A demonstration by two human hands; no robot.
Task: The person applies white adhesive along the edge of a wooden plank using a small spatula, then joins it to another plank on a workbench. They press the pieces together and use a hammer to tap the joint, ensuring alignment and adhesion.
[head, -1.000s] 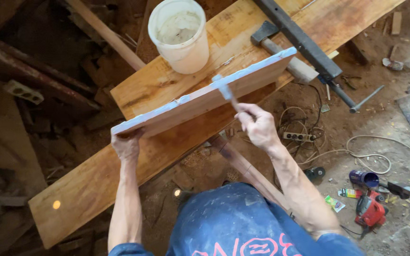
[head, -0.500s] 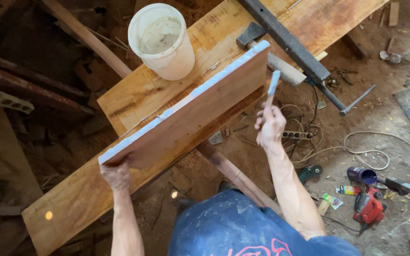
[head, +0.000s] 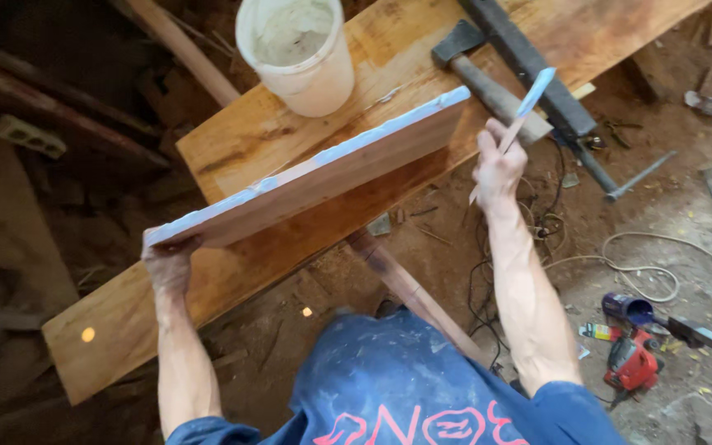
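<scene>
Overhead, a small wooden board (head: 323, 185) is seen held up on edge, tilted, above a long plank (head: 232, 272) laid as a workbench. Its upper narrow edge is coated along the whole visible length with a white paste, so the spreading appears largely done; whether more coating is needed cannot be told. The left hand (head: 168, 262) is clenched around the board's lower-left corner and carries it alone. The right hand (head: 498, 169) is closed around a thin flat stick (head: 522, 111) whose tip is smeared with the same white; it is held just beside the board's far right end, apart from it, with the stick pointing up and away. Beyond the board, well past both hands, a white bucket (head: 298, 58) of pale paste stands on the plank. Beyond the right hand, a hatchet (head: 488, 74) and a long dark metal bar (head: 537, 70) lie on the plank. Near the right elbow, on the dirt floor, a red power tool (head: 632, 363) and loose cords (head: 644, 264) are scattered.
</scene>
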